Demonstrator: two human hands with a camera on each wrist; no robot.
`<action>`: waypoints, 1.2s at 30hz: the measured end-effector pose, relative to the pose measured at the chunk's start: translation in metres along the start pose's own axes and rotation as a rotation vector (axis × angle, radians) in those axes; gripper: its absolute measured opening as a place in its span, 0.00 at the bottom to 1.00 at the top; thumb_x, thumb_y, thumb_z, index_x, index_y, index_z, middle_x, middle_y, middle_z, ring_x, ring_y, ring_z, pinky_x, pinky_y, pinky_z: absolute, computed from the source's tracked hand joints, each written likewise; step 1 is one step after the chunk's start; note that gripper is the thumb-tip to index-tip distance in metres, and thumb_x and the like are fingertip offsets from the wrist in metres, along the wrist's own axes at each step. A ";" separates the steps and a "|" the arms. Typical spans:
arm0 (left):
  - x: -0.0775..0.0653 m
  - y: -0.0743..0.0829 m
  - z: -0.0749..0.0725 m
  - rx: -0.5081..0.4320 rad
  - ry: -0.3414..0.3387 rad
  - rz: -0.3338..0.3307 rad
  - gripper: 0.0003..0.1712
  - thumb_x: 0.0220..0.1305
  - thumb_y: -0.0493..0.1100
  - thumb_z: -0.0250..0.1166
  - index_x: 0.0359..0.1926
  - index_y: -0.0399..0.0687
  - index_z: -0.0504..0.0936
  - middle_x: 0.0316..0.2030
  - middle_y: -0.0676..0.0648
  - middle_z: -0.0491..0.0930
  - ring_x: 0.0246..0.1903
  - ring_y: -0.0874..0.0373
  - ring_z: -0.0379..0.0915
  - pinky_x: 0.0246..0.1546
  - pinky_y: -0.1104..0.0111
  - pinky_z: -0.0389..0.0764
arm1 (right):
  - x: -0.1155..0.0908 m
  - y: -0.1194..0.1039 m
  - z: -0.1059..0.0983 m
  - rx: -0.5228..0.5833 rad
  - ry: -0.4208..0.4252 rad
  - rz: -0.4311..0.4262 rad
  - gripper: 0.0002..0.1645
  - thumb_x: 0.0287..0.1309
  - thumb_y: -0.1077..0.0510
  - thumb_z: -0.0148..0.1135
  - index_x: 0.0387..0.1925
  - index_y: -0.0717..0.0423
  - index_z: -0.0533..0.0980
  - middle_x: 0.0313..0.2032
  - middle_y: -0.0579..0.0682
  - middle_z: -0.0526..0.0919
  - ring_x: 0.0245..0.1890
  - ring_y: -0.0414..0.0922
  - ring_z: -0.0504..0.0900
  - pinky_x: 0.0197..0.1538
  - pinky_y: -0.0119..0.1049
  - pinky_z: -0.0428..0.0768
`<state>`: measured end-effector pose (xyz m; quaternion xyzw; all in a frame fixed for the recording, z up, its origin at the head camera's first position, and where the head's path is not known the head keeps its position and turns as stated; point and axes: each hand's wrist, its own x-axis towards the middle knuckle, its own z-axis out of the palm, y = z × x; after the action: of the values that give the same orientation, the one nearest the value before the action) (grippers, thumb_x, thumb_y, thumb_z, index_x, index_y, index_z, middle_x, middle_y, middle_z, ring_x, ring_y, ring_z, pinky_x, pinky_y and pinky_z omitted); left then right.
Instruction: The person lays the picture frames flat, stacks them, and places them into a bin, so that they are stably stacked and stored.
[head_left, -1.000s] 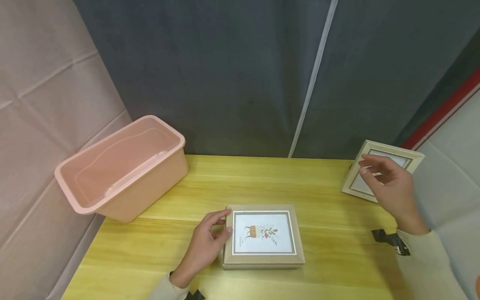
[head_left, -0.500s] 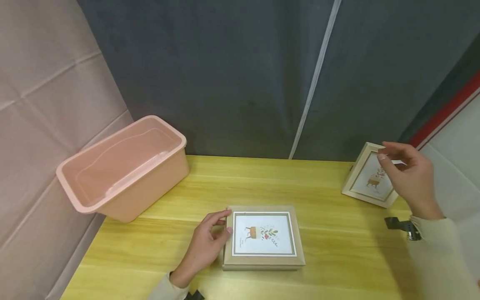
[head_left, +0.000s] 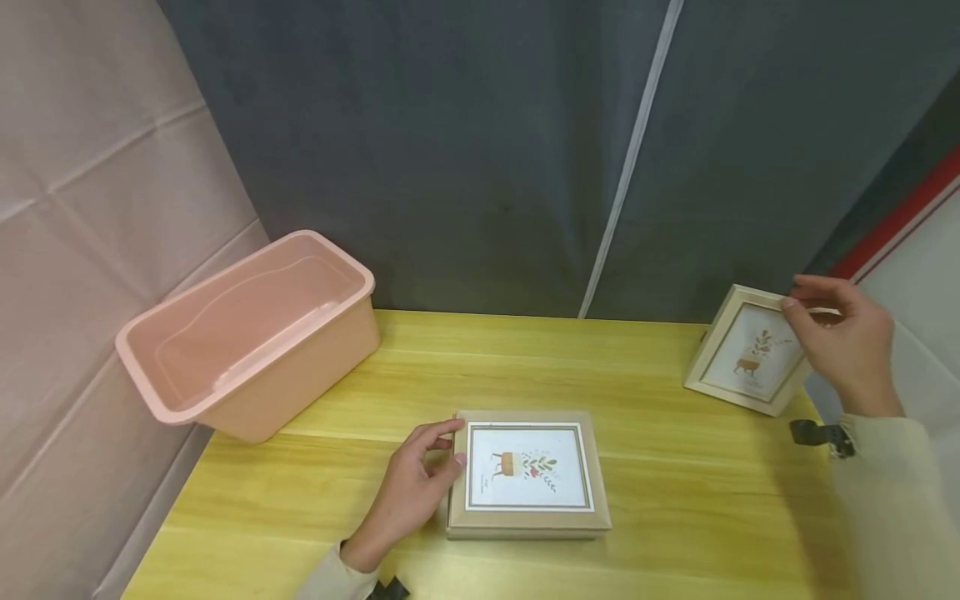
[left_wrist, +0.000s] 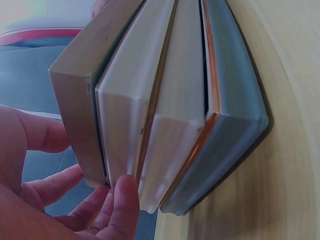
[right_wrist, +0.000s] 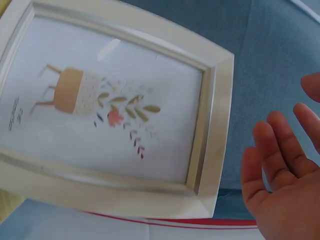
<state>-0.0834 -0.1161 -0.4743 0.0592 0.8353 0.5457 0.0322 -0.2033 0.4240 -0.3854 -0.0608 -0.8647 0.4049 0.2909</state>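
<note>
In the head view, a stack of cream picture frames (head_left: pixel 531 521) lies on the table, its top one showing a plant print. My left hand (head_left: pixel 411 483) rests its fingertips lightly against the stack's left side; the left wrist view shows several stacked frames (left_wrist: pixel 150 100) with loosely bent fingers (left_wrist: pixel 125 205) at their edges. Another cream picture frame (head_left: pixel 750 350) stands tilted back at the table's far right. My right hand (head_left: pixel 851 342) hovers by that one's upper right side. A gap parts its relaxed fingers (right_wrist: pixel 280 145) from the standing frame (right_wrist: pixel 215 135) in the right wrist view.
A pink plastic bin (head_left: pixel 315 346) stands at the back left of the yellow wooden table (head_left: pixel 525 367). Behind is a dark curtain (head_left: pixel 420 167). Light walls close in both sides, with a red strip (head_left: pixel 911 217) at the right.
My right hand has moved right, away from the standing frame's face, uncovering its plant print. That frame stays where it was. The left hand has kept its place at the stack.
</note>
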 end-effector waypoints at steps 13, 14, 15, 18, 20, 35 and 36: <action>0.002 -0.002 -0.001 -0.012 -0.010 0.007 0.26 0.70 0.43 0.71 0.67 0.62 0.81 0.65 0.51 0.79 0.56 0.52 0.77 0.47 0.67 0.85 | 0.013 0.018 -0.006 -0.237 -0.043 0.057 0.31 0.68 0.47 0.66 0.67 0.57 0.79 0.40 0.13 0.66 0.37 0.12 0.66 0.38 0.17 0.63; 0.003 -0.003 -0.001 -0.012 -0.010 0.009 0.26 0.70 0.43 0.71 0.67 0.62 0.81 0.65 0.51 0.79 0.56 0.52 0.77 0.47 0.67 0.85 | 0.014 0.021 -0.006 -0.254 -0.053 0.060 0.32 0.68 0.46 0.66 0.67 0.57 0.79 0.40 0.13 0.65 0.37 0.12 0.65 0.39 0.20 0.63; 0.003 -0.003 -0.001 -0.012 -0.010 0.009 0.26 0.70 0.43 0.71 0.67 0.62 0.81 0.65 0.51 0.79 0.56 0.52 0.77 0.47 0.67 0.85 | 0.016 0.023 -0.006 -0.258 -0.065 0.066 0.32 0.68 0.46 0.66 0.67 0.57 0.79 0.40 0.15 0.66 0.38 0.13 0.64 0.39 0.23 0.63; 0.003 -0.005 -0.001 -0.012 -0.013 0.005 0.26 0.70 0.43 0.71 0.67 0.62 0.81 0.64 0.50 0.79 0.56 0.51 0.77 0.47 0.67 0.85 | 0.019 0.033 -0.006 -0.261 -0.111 0.079 0.33 0.68 0.44 0.66 0.67 0.58 0.78 0.43 0.22 0.68 0.42 0.18 0.63 0.42 0.29 0.63; 0.003 -0.005 -0.001 -0.015 -0.015 0.004 0.26 0.70 0.43 0.71 0.67 0.62 0.81 0.64 0.50 0.79 0.56 0.51 0.77 0.47 0.67 0.85 | 0.021 0.039 -0.006 -0.261 -0.150 0.092 0.35 0.68 0.42 0.67 0.68 0.58 0.78 0.45 0.26 0.69 0.45 0.22 0.61 0.44 0.32 0.63; 0.003 -0.005 -0.002 -0.031 -0.016 -0.011 0.26 0.70 0.42 0.71 0.67 0.63 0.81 0.64 0.51 0.79 0.56 0.52 0.77 0.47 0.70 0.85 | 0.016 0.045 -0.001 -0.219 -0.187 0.023 0.35 0.65 0.44 0.72 0.69 0.54 0.78 0.43 0.11 0.67 0.44 0.14 0.63 0.48 0.21 0.61; 0.003 -0.005 -0.002 -0.028 -0.015 -0.010 0.26 0.70 0.42 0.71 0.67 0.63 0.81 0.64 0.51 0.79 0.56 0.52 0.77 0.47 0.70 0.85 | 0.016 0.044 -0.001 -0.232 -0.200 0.020 0.35 0.66 0.43 0.71 0.68 0.54 0.78 0.42 0.10 0.67 0.43 0.14 0.63 0.46 0.22 0.62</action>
<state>-0.0868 -0.1191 -0.4785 0.0588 0.8274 0.5569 0.0420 -0.2218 0.4596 -0.4095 -0.0620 -0.9297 0.3092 0.1905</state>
